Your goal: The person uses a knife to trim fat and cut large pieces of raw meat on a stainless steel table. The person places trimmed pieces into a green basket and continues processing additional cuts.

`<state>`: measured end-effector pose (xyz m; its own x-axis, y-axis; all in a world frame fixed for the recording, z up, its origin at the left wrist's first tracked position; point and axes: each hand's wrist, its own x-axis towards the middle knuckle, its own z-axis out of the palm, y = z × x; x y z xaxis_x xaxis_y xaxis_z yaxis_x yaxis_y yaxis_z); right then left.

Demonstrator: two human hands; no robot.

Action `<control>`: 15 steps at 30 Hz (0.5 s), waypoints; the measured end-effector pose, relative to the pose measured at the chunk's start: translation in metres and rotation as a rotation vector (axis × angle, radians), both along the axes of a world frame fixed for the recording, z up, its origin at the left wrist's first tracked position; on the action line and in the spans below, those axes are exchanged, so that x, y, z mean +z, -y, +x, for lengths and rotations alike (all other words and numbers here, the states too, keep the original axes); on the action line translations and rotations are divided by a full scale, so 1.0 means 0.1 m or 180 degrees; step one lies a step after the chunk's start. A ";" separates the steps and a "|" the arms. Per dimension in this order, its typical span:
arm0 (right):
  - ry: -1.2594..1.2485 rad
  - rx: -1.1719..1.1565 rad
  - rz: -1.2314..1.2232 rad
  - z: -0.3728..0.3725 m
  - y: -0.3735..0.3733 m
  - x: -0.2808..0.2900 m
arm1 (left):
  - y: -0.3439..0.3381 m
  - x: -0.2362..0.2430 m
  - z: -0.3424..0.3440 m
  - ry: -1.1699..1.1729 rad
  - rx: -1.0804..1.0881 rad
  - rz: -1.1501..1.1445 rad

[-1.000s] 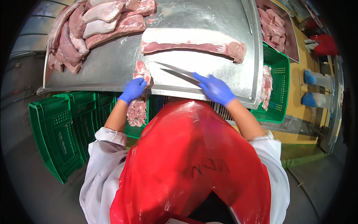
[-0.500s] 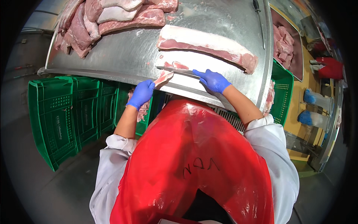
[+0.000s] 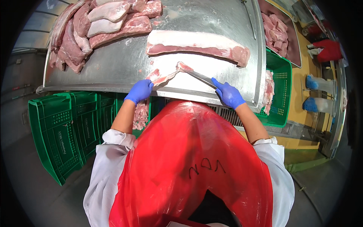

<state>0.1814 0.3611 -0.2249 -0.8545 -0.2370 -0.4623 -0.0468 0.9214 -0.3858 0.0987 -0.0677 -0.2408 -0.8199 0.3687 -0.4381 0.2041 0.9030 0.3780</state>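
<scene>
Left grip (image 3: 140, 91) is closed on a meat strip (image 3: 165, 79), right grip (image 3: 229, 94) closed around a knife (image 3: 202, 78).

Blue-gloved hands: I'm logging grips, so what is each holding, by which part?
Left hand: a meat strip, by its near end. Right hand: a knife, by its handle end.

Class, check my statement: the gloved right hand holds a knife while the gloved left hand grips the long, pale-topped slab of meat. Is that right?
Not quite: the head view shows the gloved left hand gripping a small strip of meat, not the long slab, which lies beyond both hands on the metal table. The gloved right hand does hold a knife.
</scene>
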 end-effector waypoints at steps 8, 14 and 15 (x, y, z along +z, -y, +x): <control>0.0120 -0.0226 -0.1300 0.53 -0.65 0.18 | -0.39 -0.39 0.16 -0.0361 -0.0226 0.0278; 0.0461 -0.0528 -0.1614 0.18 -0.19 0.40 | -0.43 -0.57 0.21 -0.0243 -0.0075 0.0519; 0.0286 -0.0208 -0.1473 0.07 0.05 0.26 | -0.48 -0.55 0.21 -0.0285 -0.0075 0.0590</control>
<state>0.1881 0.3559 -0.1992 -0.8359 -0.3826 -0.3936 0.0578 0.6517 -0.7563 0.1192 -0.0201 -0.2954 -0.8427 0.4557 -0.2868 0.2646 0.8143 0.5166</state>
